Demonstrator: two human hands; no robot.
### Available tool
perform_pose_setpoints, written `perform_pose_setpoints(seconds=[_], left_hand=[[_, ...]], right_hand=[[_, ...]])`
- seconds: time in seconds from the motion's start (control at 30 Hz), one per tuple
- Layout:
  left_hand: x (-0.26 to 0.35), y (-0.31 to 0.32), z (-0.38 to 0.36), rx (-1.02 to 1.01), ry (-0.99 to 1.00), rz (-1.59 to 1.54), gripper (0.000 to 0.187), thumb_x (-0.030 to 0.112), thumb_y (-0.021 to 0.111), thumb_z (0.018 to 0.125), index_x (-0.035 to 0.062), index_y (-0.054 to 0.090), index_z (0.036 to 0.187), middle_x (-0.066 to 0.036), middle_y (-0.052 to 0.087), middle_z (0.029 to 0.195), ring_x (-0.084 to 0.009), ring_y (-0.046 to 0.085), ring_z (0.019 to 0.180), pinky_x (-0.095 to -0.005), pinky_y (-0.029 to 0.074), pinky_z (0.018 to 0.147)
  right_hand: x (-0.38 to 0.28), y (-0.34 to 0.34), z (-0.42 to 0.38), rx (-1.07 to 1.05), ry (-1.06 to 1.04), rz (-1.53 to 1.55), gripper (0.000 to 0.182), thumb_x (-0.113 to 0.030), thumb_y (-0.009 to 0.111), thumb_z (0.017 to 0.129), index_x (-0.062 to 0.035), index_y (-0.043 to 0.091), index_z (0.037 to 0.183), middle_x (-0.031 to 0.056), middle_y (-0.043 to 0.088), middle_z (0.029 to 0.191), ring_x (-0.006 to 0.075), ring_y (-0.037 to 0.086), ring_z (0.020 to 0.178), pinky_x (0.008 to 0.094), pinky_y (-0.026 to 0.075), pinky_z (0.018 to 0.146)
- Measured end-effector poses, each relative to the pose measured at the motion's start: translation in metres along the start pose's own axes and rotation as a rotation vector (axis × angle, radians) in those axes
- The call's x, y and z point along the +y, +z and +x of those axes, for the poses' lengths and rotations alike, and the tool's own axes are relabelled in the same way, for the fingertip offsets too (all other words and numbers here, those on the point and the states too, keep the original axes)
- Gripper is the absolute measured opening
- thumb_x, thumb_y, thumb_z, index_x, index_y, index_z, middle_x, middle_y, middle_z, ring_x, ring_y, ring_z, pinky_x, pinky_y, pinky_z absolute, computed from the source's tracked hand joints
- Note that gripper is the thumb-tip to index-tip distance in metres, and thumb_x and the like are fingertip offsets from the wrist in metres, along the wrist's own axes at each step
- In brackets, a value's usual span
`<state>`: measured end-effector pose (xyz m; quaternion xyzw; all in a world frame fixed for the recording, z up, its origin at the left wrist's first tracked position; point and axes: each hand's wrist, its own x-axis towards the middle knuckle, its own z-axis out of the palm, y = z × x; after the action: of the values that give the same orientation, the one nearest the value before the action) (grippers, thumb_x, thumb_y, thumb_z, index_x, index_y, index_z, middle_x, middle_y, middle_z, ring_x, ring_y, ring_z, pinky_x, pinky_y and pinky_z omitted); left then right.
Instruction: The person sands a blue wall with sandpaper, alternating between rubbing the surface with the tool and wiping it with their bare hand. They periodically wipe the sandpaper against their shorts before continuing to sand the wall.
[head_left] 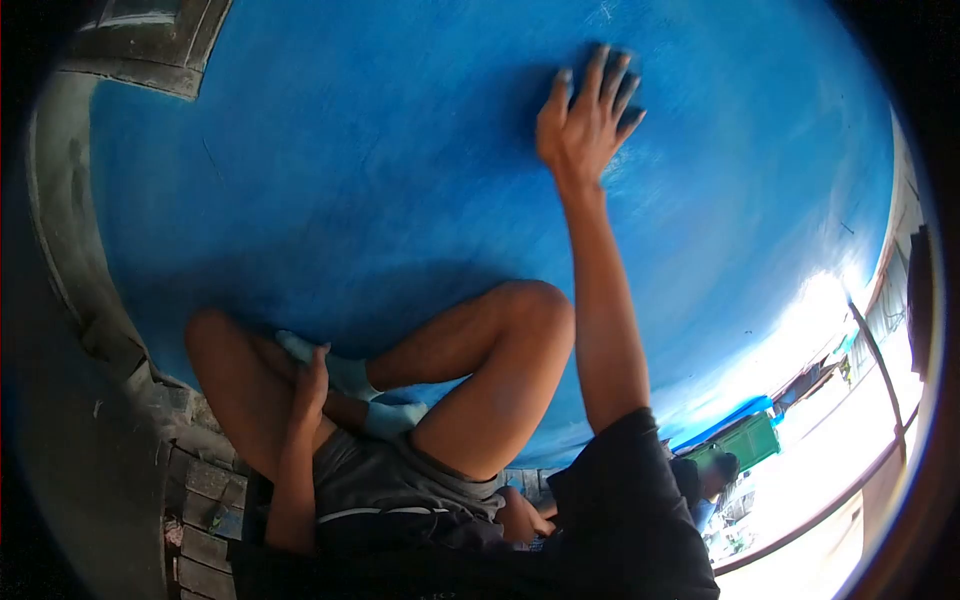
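My right hand [585, 125] is stretched up to the blue wall [420, 190], palm toward it. Its fingers are spread and slightly blurred, and nothing shows in them. Down at the left, my left hand [312, 385] rests on my bent leg beside a foot in a light blue sock [350, 377]. The thumb points up, while the other fingers are mostly hidden. Both my legs are bent and crossed in front of the wall, with a second light blue sock [395, 418] between them.
A wooden frame [150, 75] is at the upper left. Wooden slats [210, 520] lie at the lower left. Another person [712, 472] is at the lower right, near a green panel [745, 442]. A dark rail [800, 530] crosses the bright area there.
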<state>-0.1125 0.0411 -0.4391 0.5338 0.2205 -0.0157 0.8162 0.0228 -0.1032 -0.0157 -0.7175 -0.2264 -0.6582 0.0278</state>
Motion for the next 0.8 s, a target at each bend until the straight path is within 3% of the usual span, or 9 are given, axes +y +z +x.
perform_pose_setpoints(seconds=[0.1, 0.23, 0.3, 0.47, 0.6, 0.8], left_hand=[[-0.016, -0.003, 0.014, -0.075, 0.165, -0.032, 0.08, 0.054, 0.048, 0.099, -0.0015, 0.032, 0.155, -0.018, 0.032, 0.161, -0.0321, 0.031, 0.148, -0.0409, 0.024, 0.12], [-0.022, -0.009, 0.018, -0.089, 0.091, 0.051, 0.075, 0.054, 0.044, 0.101, 0.002, 0.036, 0.155, -0.017, 0.033, 0.161, -0.0314, 0.031, 0.149, -0.0411, 0.024, 0.12], [-0.025, -0.013, 0.022, -0.12, 0.107, 0.088, 0.074, 0.06, 0.028, 0.106, 0.0089, 0.03, 0.159, -0.017, 0.018, 0.167, -0.0329, 0.016, 0.154, -0.0473, 0.018, 0.123], [0.018, -0.005, -0.008, -0.075, 0.076, 0.177, 0.072, 0.057, 0.035, 0.103, 0.0079, 0.037, 0.156, -0.018, 0.027, 0.164, -0.0335, 0.026, 0.151, -0.0436, 0.024, 0.121], [-0.01, -0.005, 0.01, -0.068, 0.017, 0.106, 0.073, 0.057, 0.036, 0.104, 0.0048, 0.038, 0.155, -0.017, 0.03, 0.163, -0.0333, 0.029, 0.149, -0.0427, 0.026, 0.12], [-0.016, -0.005, 0.007, -0.09, 0.094, -0.013, 0.075, 0.056, 0.04, 0.104, 0.0017, 0.035, 0.155, -0.016, 0.031, 0.162, -0.0329, 0.03, 0.149, -0.0407, 0.027, 0.119]], right_hand=[[-0.011, -0.004, -0.039, -0.07, 0.038, -0.031, 0.065, -0.04, 0.04, 0.102, -0.0075, 0.032, 0.158, 0.0212, 0.025, 0.164, 0.0435, 0.016, 0.153, 0.0665, 0.003, 0.119], [-0.028, -0.01, -0.075, -0.138, 0.151, -0.01, 0.064, -0.039, 0.038, 0.103, -0.0081, 0.032, 0.158, 0.0206, 0.025, 0.165, 0.0432, 0.015, 0.153, 0.0662, 0.001, 0.119], [-0.036, -0.013, -0.085, -0.19, 0.244, 0.022, 0.063, -0.038, 0.037, 0.103, -0.0085, 0.032, 0.158, 0.0202, 0.024, 0.165, 0.0425, 0.015, 0.154, 0.0664, -0.001, 0.119], [-0.022, -0.007, -0.041, -0.142, 0.183, -0.109, 0.062, -0.039, 0.035, 0.104, -0.0093, 0.033, 0.158, 0.0199, 0.023, 0.165, 0.043, 0.017, 0.153, 0.075, -0.002, 0.113], [0.001, -0.011, 0.03, 0.007, 0.157, -0.001, 0.063, -0.042, 0.033, 0.104, -0.0082, 0.033, 0.157, 0.0205, 0.023, 0.165, 0.0437, 0.017, 0.153, 0.0761, 0.001, 0.113], [-0.018, -0.017, -0.072, -0.174, 0.158, -0.07, 0.062, -0.044, 0.035, 0.104, -0.0118, 0.034, 0.158, 0.0184, 0.024, 0.165, 0.043, 0.016, 0.153, 0.0767, -0.001, 0.113]])
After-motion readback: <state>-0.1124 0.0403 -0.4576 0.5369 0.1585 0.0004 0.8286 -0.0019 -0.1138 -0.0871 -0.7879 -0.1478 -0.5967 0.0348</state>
